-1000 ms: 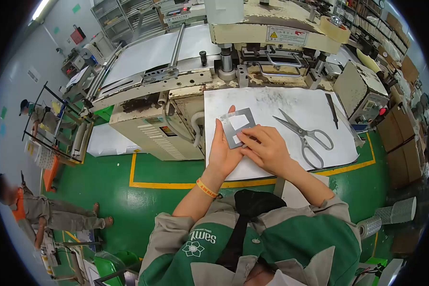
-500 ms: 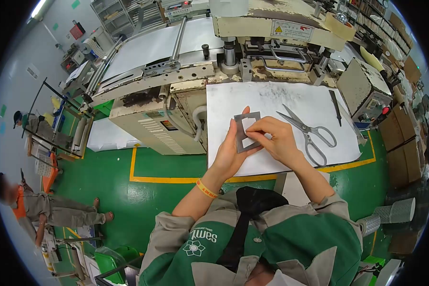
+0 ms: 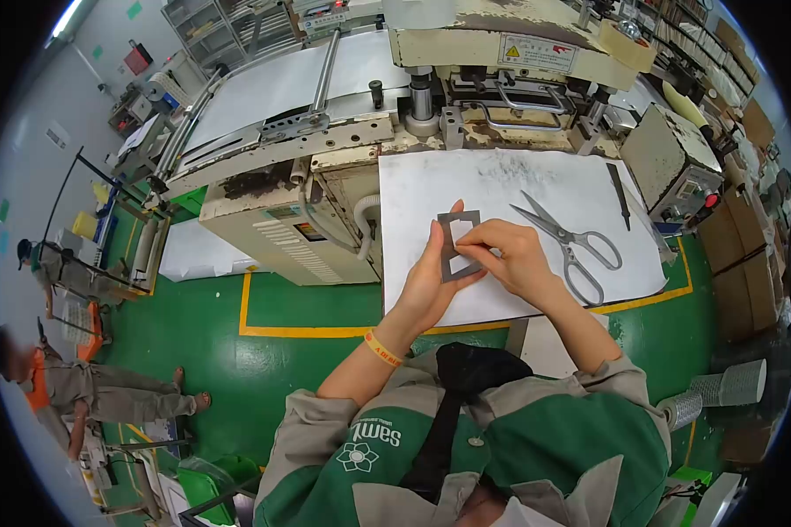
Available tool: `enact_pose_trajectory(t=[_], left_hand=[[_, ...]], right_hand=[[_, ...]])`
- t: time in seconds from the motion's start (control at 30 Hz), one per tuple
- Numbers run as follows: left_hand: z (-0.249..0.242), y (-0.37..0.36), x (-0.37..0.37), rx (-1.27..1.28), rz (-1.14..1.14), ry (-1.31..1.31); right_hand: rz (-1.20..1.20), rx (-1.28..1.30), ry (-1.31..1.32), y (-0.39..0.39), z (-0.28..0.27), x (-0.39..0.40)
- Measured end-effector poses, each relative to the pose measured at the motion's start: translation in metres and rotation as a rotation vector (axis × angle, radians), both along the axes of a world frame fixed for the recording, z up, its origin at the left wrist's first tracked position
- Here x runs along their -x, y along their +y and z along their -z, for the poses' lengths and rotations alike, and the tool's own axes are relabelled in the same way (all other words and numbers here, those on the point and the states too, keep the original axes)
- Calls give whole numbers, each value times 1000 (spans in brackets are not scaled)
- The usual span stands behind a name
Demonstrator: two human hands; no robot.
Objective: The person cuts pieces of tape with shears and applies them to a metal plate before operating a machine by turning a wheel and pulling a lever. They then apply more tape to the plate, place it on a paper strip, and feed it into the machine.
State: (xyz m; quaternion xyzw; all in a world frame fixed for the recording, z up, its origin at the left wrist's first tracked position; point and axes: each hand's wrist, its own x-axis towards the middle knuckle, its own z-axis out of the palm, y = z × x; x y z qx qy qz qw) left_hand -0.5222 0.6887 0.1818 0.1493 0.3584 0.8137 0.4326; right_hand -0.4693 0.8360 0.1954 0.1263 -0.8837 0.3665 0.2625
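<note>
My left hand (image 3: 426,283) is wrapped round a flat grey rectangular frame (image 3: 446,246), thumb along its left edge and fingers behind it. White shows through the frame's opening (image 3: 460,230). The fingers of my right hand (image 3: 511,259) are pinched together at that opening; what lies between the fingertips is hidden. Both hands are above a white sheet (image 3: 413,189) spread over the work surface. Large grey-handled scissors (image 3: 568,237) lie on the sheet to the right of my right hand, blades partly apart. Farther right is a slim black pointed tool (image 3: 620,195).
A worn cream press machine (image 3: 466,53) stands behind the sheet, with a metal bed (image 3: 272,88) reaching left. A control box (image 3: 672,167) is at the right, near cardboard boxes (image 3: 738,237). Two people (image 3: 105,386) stand at the far left on the green floor (image 3: 325,303).
The grey frame has turned slightly in my left hand, and less white shows in its opening. My right fingertips stay at the opening. The far-left person has shifted.
</note>
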Motion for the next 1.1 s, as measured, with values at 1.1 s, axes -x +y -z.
enact_pose_trajectory(t=[1.1], left_hand=[[3,4,5,-35,-58,-120]], right_hand=[[73,-116,275,-2,19,14]])
